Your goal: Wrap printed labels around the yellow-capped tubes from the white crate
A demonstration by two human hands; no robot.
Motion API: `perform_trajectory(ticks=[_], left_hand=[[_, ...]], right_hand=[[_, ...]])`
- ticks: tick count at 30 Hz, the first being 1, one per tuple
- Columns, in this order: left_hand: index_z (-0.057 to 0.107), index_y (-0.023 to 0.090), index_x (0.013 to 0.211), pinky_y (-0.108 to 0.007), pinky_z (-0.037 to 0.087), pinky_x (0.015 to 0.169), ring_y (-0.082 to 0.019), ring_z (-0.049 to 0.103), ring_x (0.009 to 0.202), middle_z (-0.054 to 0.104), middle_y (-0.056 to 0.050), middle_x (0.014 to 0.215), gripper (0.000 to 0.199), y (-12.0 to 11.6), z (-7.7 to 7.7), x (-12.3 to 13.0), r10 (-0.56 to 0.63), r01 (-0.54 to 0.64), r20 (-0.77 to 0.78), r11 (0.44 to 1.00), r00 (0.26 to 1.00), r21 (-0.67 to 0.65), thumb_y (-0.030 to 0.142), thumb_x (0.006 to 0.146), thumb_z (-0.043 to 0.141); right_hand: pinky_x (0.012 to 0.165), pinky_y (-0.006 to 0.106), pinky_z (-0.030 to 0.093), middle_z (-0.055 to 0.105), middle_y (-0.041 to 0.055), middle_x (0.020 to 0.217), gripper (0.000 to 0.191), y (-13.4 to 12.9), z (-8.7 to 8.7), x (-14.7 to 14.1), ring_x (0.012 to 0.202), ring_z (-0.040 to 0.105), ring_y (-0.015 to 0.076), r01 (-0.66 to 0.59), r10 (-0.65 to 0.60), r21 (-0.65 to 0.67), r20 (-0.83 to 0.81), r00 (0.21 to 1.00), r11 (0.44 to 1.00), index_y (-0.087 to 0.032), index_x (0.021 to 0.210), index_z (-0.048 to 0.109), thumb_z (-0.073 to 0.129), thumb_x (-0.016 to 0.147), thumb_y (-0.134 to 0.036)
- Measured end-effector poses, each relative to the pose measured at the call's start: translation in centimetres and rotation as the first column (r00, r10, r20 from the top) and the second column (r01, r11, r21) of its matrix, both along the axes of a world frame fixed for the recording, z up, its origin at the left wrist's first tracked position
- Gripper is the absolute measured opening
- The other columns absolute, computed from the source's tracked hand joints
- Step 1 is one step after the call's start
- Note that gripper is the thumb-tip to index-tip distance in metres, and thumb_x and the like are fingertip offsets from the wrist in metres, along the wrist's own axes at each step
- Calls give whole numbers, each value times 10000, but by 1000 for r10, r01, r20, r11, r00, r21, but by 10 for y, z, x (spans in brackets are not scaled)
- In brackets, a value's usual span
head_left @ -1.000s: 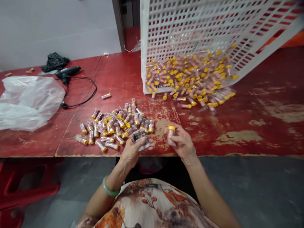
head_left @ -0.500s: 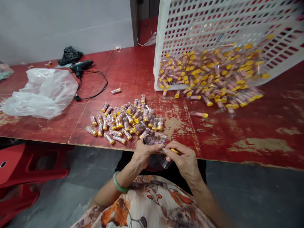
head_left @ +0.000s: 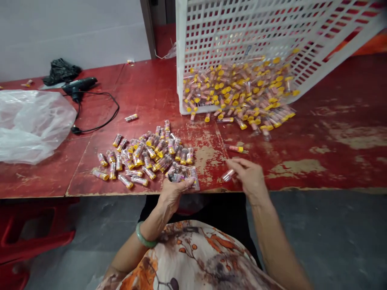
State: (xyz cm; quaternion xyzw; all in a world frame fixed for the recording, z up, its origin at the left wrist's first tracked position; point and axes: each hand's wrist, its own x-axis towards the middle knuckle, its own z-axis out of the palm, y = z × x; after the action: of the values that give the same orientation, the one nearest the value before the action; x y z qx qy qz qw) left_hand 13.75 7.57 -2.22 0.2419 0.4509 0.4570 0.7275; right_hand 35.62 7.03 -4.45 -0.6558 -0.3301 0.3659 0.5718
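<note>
My left hand (head_left: 174,195) rests at the table's front edge, its fingers over a small bunch of labelled vials (head_left: 182,176) with yellow caps. My right hand (head_left: 249,175) pinches one transparent vial (head_left: 228,175) between thumb and fingers; its cap is hidden. A loose pile of capped vials (head_left: 142,159) lies on the red wooden table (head_left: 205,100) beyond my left hand. One single vial (head_left: 235,148) lies just beyond my right hand.
A tilted white perforated plastic crate (head_left: 242,32) stands on the table, with a heap of yellow-capped vials (head_left: 238,96) spilling from it. Further left are a black glue gun (head_left: 79,84) with its cord, a plastic bag (head_left: 32,127), and a black bag (head_left: 60,71).
My right hand has moved apart from my left, to the right and forward, with its vial. My left hand has lowered its bunch of vials to the table near the edge.
</note>
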Motion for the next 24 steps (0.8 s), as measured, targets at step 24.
perform_trajectory(ticks=[24], left_hand=[[667, 132, 794, -301, 567, 676, -148, 652, 682, 695, -24, 787, 325, -9, -5, 43, 52, -6, 166, 964, 985, -266, 206, 546, 863]], right_hand=[[711, 377, 566, 663, 27, 954, 379, -79, -10, -58, 807, 653, 225, -110, -217, 534, 512, 831, 838, -300, 1053, 631, 695, 731, -111]])
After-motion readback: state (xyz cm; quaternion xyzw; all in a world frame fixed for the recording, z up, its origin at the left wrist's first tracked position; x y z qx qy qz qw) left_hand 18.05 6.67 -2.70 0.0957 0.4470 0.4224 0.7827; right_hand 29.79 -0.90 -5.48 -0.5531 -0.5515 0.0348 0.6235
